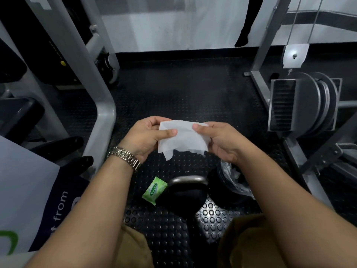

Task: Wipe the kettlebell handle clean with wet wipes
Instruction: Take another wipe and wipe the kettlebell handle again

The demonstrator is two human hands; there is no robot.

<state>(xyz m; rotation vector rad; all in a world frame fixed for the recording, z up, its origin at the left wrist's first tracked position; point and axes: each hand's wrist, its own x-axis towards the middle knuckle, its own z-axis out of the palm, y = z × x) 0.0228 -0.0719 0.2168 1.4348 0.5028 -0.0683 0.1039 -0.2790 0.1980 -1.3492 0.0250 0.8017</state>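
Tearing was judged the main risk if more pull were applied, since the wet wipe [182, 138] was pinched taut in the grip of the left hand [148, 138] and right hand [220, 142], above the kettlebell handle [187, 180] set on the studded floor [170, 229] below.

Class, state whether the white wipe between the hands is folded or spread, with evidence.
Spread. The wipe is a flat sheet stretched between the left hand and right hand, each pinching a side; its lower edge hangs loose.
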